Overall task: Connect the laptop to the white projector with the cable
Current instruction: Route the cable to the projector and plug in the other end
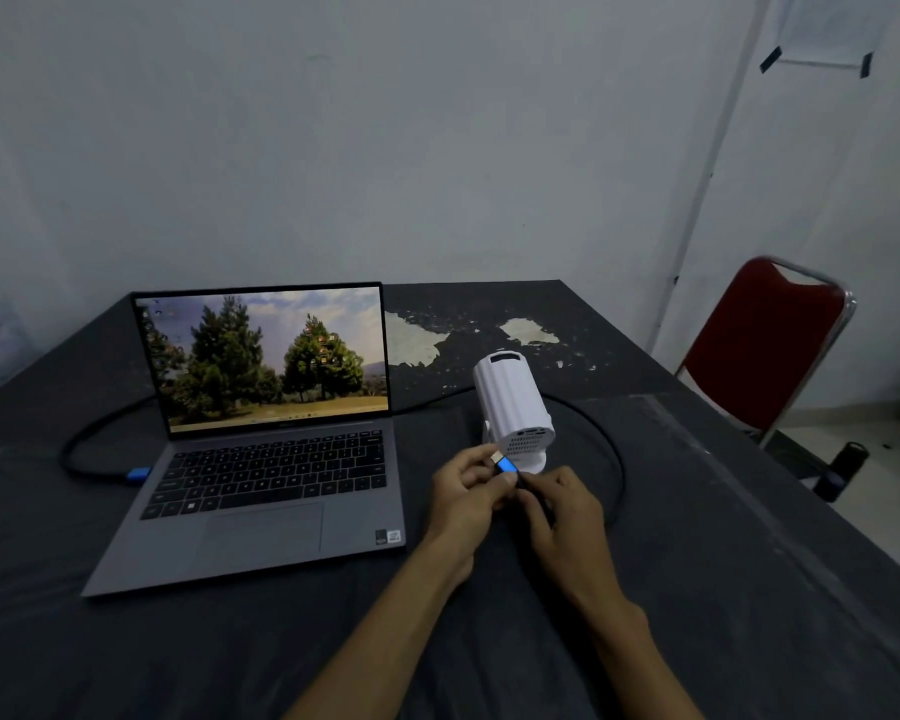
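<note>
One end of the cable (81,462) is plugged into the laptop (261,480); the left hand (466,491) and right hand (562,511) pinch the blue plug (506,466) just short of the projector (513,402).

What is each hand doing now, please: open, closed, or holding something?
Left hand: closed on the blue cable plug, just before the white projector.
Right hand: closed on the black cable behind that plug.
</note>
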A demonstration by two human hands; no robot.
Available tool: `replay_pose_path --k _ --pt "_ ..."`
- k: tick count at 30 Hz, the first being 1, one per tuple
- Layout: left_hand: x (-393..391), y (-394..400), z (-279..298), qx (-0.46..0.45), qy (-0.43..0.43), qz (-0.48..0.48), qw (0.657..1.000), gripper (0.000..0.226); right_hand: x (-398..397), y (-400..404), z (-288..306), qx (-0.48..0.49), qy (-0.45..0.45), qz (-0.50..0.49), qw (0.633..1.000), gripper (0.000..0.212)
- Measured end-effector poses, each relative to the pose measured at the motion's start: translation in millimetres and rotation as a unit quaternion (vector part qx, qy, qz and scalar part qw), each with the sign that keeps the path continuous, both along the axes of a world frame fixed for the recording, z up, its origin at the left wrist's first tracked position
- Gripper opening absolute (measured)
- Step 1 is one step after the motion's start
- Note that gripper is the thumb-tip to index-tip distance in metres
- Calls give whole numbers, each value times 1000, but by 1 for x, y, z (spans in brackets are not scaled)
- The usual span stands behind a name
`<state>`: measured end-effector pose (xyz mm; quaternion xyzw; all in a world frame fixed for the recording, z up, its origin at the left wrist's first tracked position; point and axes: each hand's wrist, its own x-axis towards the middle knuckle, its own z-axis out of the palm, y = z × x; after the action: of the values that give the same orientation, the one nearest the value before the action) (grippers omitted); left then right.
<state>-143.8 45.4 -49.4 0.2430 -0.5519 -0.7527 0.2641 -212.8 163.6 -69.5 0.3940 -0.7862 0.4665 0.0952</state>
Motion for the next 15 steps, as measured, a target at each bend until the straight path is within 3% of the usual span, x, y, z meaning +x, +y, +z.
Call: replay_pose_path --k 7,13,15 --pt "-21 -3 12 -37 -55 113 991 48 -6 0 -6 16 -14 -122 992 13" --pt "-51 -18 31 -24 -125 26 992 68 -5 0 -1 1 -20 -174 985 12" --pt "-62 -22 30 -19 -151 9 988 87 -4 -1 1 -7 -22 -185 982 13"
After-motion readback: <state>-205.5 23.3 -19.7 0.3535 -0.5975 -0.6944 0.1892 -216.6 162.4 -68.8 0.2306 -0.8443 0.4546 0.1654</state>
